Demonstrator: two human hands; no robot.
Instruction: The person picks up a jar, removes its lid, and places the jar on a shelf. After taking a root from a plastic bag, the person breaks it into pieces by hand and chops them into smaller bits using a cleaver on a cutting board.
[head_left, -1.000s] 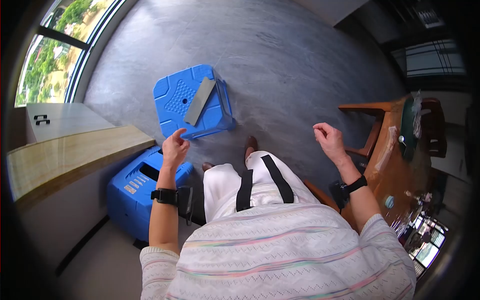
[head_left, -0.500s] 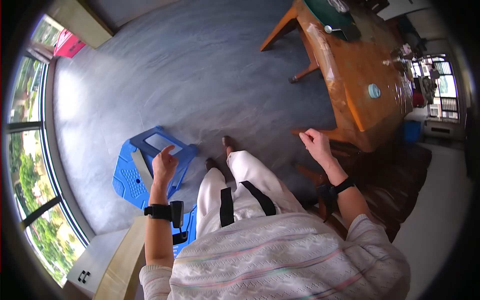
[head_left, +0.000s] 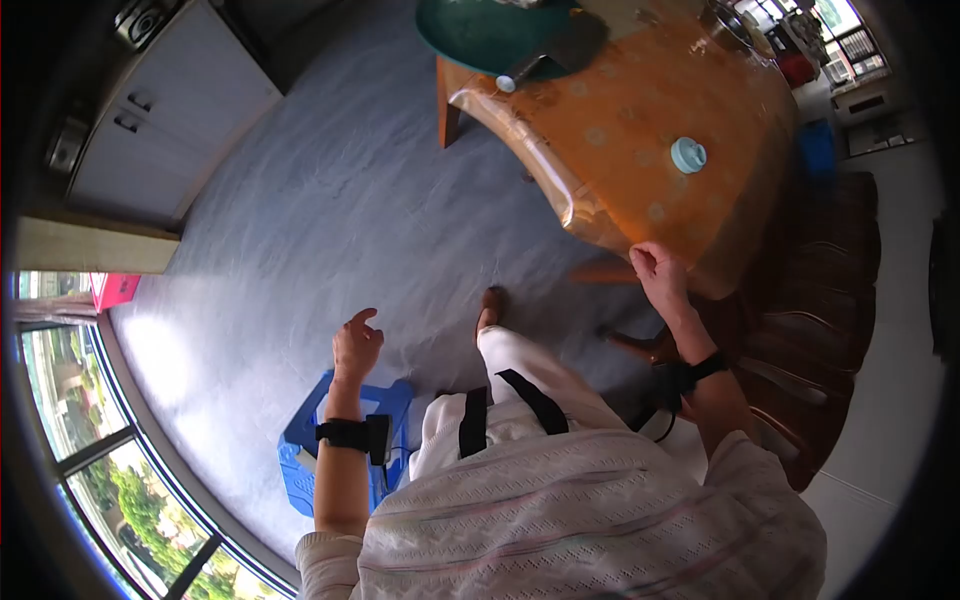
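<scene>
Right now our left hand (head_left: 357, 345) looks empty, fingers loosely parted, near the blue stool (head_left: 296, 482). Our right hand (head_left: 662, 280) curls beside the table (head_left: 620, 130) corner; we can't tell whether its fingertips meet. Stepping too close, we could bump our knuckles on that corner.

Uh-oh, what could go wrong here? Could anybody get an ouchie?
Maybe! The right hand looks close to the edge of the table, so it might get bumped. The blue stool stands near the person's legs, so a foot could catch on it.
</scene>
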